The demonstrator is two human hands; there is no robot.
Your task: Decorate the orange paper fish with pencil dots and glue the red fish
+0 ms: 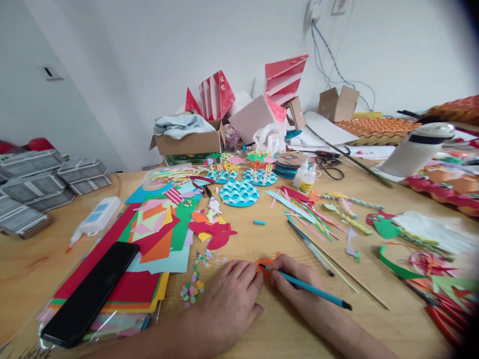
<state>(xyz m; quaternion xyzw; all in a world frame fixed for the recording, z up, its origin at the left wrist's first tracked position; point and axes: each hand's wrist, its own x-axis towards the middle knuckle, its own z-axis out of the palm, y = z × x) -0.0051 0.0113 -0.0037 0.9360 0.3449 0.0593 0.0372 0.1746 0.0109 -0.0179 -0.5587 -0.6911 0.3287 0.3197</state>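
My right hand is closed around a blue felt-tip pen, its dark tip touching a small orange paper piece on the table. My left hand rests palm down at the left edge of that orange paper, fingers together and pressing on it; part of the paper is hidden by both hands. A small blue pen cap lies just beyond. Left of my left hand are scattered paper dots. Farther back lie red fish cutouts and a white fish shape.
At left, a black phone lies on stacked coloured paper. Blue wavy discs and glue bottles stand behind. At right are paper strips, a wooden stick, red-handled scissors and a white flask.
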